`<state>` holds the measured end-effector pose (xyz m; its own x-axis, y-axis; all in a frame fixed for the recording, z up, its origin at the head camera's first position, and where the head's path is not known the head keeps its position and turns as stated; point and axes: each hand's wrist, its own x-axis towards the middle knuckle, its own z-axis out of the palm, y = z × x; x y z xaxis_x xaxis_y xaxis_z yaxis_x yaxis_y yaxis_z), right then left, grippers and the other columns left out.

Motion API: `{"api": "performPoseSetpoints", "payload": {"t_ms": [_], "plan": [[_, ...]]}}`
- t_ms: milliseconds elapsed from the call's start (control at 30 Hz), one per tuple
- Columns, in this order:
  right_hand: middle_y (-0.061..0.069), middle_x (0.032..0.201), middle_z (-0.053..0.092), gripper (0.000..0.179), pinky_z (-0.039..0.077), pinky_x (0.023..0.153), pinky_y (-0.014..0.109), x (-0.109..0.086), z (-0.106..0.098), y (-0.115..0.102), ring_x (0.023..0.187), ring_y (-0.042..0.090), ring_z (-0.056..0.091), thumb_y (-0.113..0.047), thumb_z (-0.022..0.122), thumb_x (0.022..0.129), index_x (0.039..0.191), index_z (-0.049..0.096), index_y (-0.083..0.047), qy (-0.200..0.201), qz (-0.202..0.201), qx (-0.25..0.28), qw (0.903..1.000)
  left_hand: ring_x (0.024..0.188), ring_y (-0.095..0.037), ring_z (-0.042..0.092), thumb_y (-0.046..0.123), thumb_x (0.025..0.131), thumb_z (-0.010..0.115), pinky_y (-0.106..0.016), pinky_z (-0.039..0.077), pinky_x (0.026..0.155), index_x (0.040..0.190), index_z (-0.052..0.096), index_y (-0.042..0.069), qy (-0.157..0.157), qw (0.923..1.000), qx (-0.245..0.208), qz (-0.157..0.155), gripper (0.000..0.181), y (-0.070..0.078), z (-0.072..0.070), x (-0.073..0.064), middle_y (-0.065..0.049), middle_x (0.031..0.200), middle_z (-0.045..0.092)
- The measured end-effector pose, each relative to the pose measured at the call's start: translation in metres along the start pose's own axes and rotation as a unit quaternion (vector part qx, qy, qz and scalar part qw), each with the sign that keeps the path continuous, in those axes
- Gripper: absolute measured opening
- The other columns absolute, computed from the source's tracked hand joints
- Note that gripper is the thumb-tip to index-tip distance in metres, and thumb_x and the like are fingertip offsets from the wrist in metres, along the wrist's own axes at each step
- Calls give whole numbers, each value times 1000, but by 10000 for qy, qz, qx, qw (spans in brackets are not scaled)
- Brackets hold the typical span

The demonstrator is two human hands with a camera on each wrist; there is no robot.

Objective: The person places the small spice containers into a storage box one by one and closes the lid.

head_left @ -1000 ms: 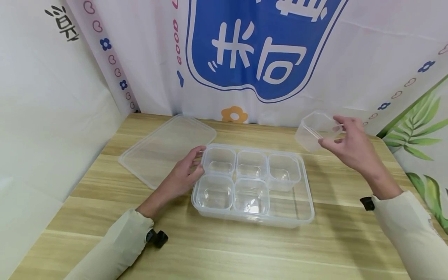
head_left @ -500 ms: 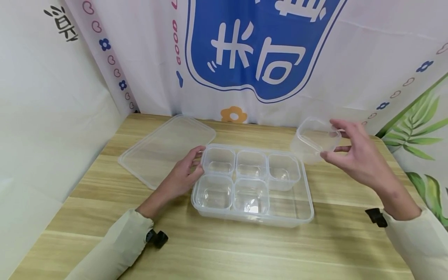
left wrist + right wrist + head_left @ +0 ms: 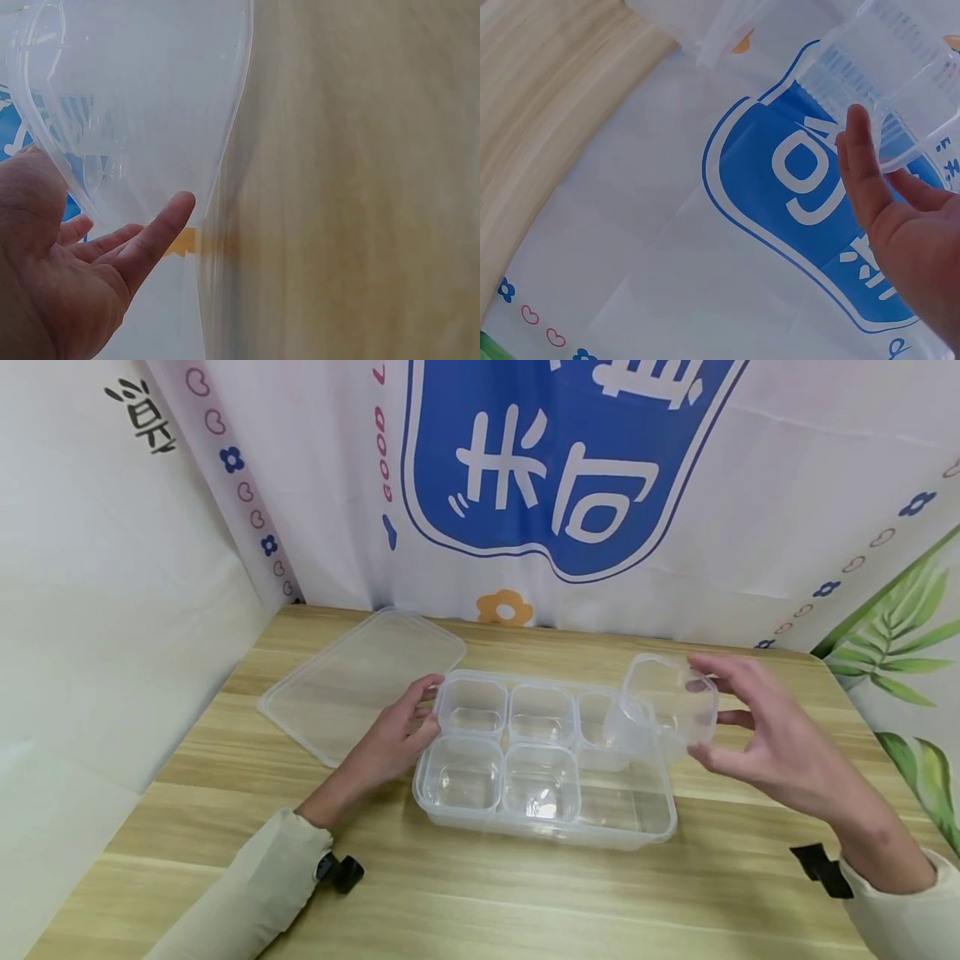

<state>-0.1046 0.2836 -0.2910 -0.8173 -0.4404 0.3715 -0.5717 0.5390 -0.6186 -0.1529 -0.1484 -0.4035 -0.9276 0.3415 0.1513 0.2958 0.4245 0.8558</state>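
A clear plastic box (image 3: pixel 555 833) stands on the table, with several small square containers (image 3: pixel 465 772) set inside it. Its front right space shows bare floor. At the box's left wall is my left hand (image 3: pixel 390 739), fingertips touching near the rim; the left wrist view shows the fingers (image 3: pixel 154 244) mostly straight against the outer side. My right hand (image 3: pixel 765 735) grips another small clear container (image 3: pixel 663 697) by its right side, thumb at the near edge and fingers at the far one. It is tilted and overlaps the box's back right corner in the head view.
A clear flat lid (image 3: pixel 360 681) lies behind and left of the box on the wooden table (image 3: pixel 480 902). A printed cloth (image 3: pixel 337 510) hangs along the table's back edge, and white cloth (image 3: pixel 97 610) covers the left side.
My right hand has brought the small container nearer and slightly left, from the table's back right to the box's back right corner. The left hand and the box have stayed put.
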Motion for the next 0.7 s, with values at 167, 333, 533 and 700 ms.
{"api": "performPoseSetpoints", "payload": {"t_ms": [167,333,533,700], "plan": [[8,139,46,97,49,91,13,-8,5,-7,120,14,50,15,82,70,155,41,-7,-224,-135,22,9997,128,-38,57,9,102,49,-51,56,92,157,33,10,24,10000,37,16,58,-1,2,1,-24,150,48],[9,145,46,103,53,90,19,-14,5,-8,118,15,55,14,84,68,157,39,-11,-554,-372,-111,9977,128,-37,58,9,101,49,-50,56,93,157,33,11,60,9999,88,4,58,-1,1,1,-23,150,48],[5,149,44,101,55,90,24,-18,7,-6,117,16,58,10,86,68,157,41,-12,-902,-460,-82,9948,127,-36,58,9,101,49,-48,56,93,157,33,11,64,10000,73,-16,58,0,1,2,-23,150,48],[4,148,45,98,56,90,26,-22,11,-3,125,17,53,8,86,69,155,43,-12,-1066,-428,23,9934,127,-35,59,9,102,49,-49,57,91,157,33,11,47,10000,51,-60,58,1,2,1,-23,151,48]]}}
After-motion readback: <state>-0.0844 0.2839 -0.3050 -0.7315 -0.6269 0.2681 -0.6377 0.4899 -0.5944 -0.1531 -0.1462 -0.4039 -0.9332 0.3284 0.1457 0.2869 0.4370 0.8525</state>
